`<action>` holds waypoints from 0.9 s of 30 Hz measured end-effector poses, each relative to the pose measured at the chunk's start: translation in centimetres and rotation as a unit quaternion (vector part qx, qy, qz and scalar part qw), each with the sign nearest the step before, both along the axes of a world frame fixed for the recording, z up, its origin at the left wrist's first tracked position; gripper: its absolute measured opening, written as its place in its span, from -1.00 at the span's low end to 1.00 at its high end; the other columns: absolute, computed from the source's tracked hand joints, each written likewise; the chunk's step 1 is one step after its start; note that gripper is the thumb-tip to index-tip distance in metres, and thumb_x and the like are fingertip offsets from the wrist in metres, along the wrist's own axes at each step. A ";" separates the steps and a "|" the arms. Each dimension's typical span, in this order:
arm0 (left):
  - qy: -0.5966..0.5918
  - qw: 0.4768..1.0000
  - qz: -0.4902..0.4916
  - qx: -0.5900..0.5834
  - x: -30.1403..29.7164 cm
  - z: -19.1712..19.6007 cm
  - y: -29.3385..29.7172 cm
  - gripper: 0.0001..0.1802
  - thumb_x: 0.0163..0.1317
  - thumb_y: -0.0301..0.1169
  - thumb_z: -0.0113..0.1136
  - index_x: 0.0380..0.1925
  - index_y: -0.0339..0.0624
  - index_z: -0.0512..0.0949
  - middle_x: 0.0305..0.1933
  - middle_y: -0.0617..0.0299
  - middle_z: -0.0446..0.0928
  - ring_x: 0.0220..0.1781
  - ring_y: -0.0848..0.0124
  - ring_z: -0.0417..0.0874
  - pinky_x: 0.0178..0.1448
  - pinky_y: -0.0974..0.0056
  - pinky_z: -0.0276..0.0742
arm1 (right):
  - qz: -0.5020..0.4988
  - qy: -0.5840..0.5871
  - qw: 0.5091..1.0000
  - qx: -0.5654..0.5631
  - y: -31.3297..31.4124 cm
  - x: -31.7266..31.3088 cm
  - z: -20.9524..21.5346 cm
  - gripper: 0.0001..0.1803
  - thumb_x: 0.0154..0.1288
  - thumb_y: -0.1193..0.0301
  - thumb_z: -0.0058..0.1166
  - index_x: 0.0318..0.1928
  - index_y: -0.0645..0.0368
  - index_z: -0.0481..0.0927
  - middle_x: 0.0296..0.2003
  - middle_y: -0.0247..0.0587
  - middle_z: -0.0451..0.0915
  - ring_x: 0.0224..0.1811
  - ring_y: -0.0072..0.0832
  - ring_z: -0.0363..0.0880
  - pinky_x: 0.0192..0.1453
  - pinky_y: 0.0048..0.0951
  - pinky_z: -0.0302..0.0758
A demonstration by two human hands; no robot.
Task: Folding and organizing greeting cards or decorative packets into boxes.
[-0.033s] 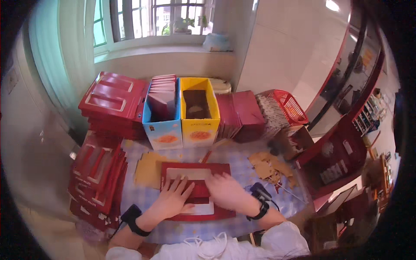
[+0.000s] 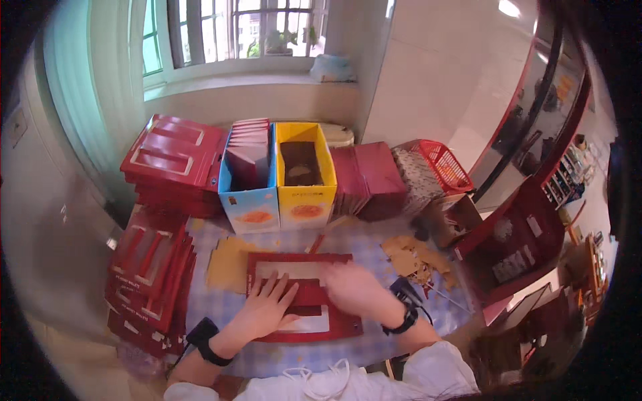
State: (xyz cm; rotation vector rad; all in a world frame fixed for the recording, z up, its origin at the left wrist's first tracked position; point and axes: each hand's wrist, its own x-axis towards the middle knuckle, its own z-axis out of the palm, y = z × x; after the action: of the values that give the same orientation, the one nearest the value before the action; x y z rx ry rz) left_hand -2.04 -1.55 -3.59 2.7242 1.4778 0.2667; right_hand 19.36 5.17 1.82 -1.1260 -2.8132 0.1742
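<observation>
nothing moved: left hand, right hand still spread flat on red tray.

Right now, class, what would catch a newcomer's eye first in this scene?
Both hands, the left hand and the right hand, press flat on a red cardboard tray lying on the checked tablecloth. Behind it stand a blue box and a yellow box, with stacks of red trays at the left.
</observation>
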 end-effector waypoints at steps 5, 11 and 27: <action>-0.006 1.000 -0.002 0.008 -0.3 0.9 0.0 -0.25 0.12 0.07 0.03 0.17 -0.25 0.24 0.27 -0.15 0.11 0.33 -0.12 0.07 0.32 -0.23 -0.04 | -0.102 0.192 0.968 0.126 8.4 4.0 1.7 -0.81 0.08 0.39 -0.04 -0.31 0.21 0.52 -0.36 -0.02 0.56 -0.27 -0.13 0.55 -0.20 -0.21 0.48; -0.032 0.998 0.011 0.049 -0.6 1.3 0.3 -0.30 0.09 0.04 0.09 0.11 -0.22 0.31 0.25 -0.09 0.14 0.33 -0.05 0.09 0.31 -0.22 0.01 | -0.155 0.356 0.921 0.031 11.5 2.2 -0.9 -0.77 0.11 0.34 0.04 -0.25 0.20 0.55 -0.32 -0.03 0.57 -0.25 -0.11 0.54 -0.17 -0.24 0.47; -0.082 0.994 0.000 0.066 -0.8 0.8 1.1 -0.42 0.03 -0.05 0.20 0.00 -0.17 0.45 0.26 -0.05 0.16 0.32 -0.10 0.08 0.27 -0.24 0.07 | -0.241 0.357 0.897 0.103 14.2 -1.6 -3.9 -0.83 0.02 0.35 0.03 -0.49 0.21 0.53 -0.49 -0.02 0.54 -0.41 -0.10 0.54 -0.30 -0.17 0.47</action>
State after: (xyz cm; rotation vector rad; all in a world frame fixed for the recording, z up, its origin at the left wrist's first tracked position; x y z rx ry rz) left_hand -2.82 -0.46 -2.83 2.7226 1.4648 0.5932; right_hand 17.76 19.35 -2.09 -1.3212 -1.8145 0.1873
